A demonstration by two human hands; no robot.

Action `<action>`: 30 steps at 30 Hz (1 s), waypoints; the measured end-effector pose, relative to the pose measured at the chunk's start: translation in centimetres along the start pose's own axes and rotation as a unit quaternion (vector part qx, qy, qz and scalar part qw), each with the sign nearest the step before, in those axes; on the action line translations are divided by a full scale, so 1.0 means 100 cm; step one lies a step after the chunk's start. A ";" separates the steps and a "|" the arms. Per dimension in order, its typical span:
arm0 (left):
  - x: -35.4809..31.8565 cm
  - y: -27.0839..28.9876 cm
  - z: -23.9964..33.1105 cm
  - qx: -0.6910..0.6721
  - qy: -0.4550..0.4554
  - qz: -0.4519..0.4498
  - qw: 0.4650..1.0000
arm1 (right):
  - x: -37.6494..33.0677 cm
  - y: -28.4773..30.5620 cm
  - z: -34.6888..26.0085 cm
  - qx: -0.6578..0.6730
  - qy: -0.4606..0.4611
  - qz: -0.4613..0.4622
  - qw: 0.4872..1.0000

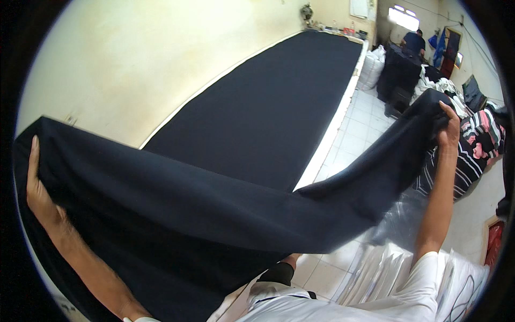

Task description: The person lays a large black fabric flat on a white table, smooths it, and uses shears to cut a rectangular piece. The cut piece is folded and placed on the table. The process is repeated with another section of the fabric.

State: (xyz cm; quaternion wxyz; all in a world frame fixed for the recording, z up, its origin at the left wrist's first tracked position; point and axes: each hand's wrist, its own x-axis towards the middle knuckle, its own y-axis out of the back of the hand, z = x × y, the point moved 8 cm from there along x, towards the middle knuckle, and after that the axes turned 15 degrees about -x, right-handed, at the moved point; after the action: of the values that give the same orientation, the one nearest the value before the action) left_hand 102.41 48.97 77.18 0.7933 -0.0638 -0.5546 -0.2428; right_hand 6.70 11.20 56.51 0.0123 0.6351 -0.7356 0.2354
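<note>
While black cloth [214, 198] was gripped by the curled right hand [449, 126], its left end was held by the straighter left hand [40, 196].

Held black cloth [214, 201] cut off below; distant person [413, 43], hands hidden

- You can read no words, numbers, brands or signs anywhere in this view.
- On the wide matte black fabric sheet [214, 198] stretched before you, you can make out no lettering.
- On the pale rectangular sheet [362, 8] on the far wall, any marks are too small for you to read.
- On the small red and clear containers [348, 31] past the table's far end, you cannot tell any label's wording.
- On the bulging white sack [371, 70] near that end, you can make out no legible print.
</note>
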 end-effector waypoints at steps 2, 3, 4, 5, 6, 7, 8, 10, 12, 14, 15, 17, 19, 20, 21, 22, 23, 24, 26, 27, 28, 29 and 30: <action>0.009 -0.101 -0.012 0.027 -0.017 -0.023 0.999 | 0.078 0.042 0.026 0.022 -0.044 0.046 0.998; 0.014 -0.152 -0.018 0.003 -0.009 -0.037 0.999 | 0.113 0.067 0.031 0.000 -0.033 0.089 0.995; 0.023 -0.203 -0.022 -0.023 -0.006 -0.040 0.999 | 0.149 0.084 0.033 -0.007 -0.025 0.066 0.998; 0.036 -0.262 -0.027 -0.048 -0.005 -0.037 0.998 | 0.192 0.100 0.039 -0.005 -0.024 0.054 0.998; 0.045 -0.311 -0.024 -0.067 0.000 -0.040 0.997 | 0.224 0.120 0.044 -0.008 -0.033 0.057 0.998; 0.056 -0.360 -0.016 -0.085 0.004 -0.050 0.995 | 0.254 0.149 0.046 -0.023 -0.040 0.097 0.994; 0.068 -0.404 -0.014 -0.107 0.029 -0.001 0.994 | 0.283 0.163 0.050 -0.016 -0.045 0.057 0.997; 0.093 -0.507 0.001 -0.144 0.072 -0.012 0.987 | 0.335 0.207 0.061 0.003 -0.062 0.077 0.995; 0.116 -0.612 0.023 -0.137 0.056 -0.013 0.989 | 0.392 0.240 0.075 0.011 -0.053 0.035 0.998; 0.130 -0.709 0.036 -0.204 0.073 0.010 0.976 | 0.447 0.287 0.092 -0.015 -0.039 0.079 0.996; 0.133 -0.760 0.046 -0.195 0.063 0.003 0.979 | 0.472 0.319 0.097 -0.047 -0.017 0.155 0.987; 0.138 -0.860 0.058 -0.177 0.051 -0.002 0.983 | 0.538 0.354 0.116 -0.048 0.006 0.137 0.989; 0.136 -0.949 0.078 -0.160 0.048 0.003 0.986 | 0.607 0.397 0.124 -0.073 0.024 0.168 0.983; 0.135 -0.989 0.089 -0.152 0.052 0.013 0.987 | 0.644 0.415 0.119 -0.076 0.050 0.170 0.981; 0.139 -1.029 0.100 -0.140 0.051 0.023 0.989 | 0.681 0.432 0.119 -0.077 0.063 0.177 0.979; 0.142 -1.067 0.111 -0.128 0.052 0.034 0.990 | 0.721 0.448 0.115 -0.078 0.078 0.185 0.976; 0.145 -1.106 0.121 -0.111 0.052 0.040 0.992 | 0.764 0.465 0.113 -0.079 0.088 0.220 0.968; 0.148 -1.142 0.130 -0.090 0.056 0.048 0.993 | 0.807 0.479 0.105 -0.119 0.110 0.252 0.954; 0.159 -1.206 0.147 -0.019 0.031 0.083 0.996 | 0.899 0.480 0.085 -0.325 0.221 0.266 0.880; 0.164 -1.238 0.148 -0.029 0.063 0.073 0.995 | 0.950 0.486 0.085 -0.268 0.235 0.268 0.895; 0.169 -1.267 0.146 -0.018 0.072 0.081 0.994 | 0.998 0.467 0.080 -0.457 0.302 0.264 0.794; 0.173 -1.293 0.141 -0.022 0.091 0.095 0.991 | 1.045 0.453 0.082 -0.556 0.360 0.270 0.699; 0.172 -1.314 0.133 -0.008 0.097 0.127 0.987 | 1.102 0.443 0.094 -0.510 0.384 0.250 0.728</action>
State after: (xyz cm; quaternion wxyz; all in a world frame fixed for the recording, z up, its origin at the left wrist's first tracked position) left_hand 35.80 -66.36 75.71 0.8673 -0.1161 -0.4605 -0.1493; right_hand -53.56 -90.87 68.45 0.5563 0.1825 -0.8096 0.0432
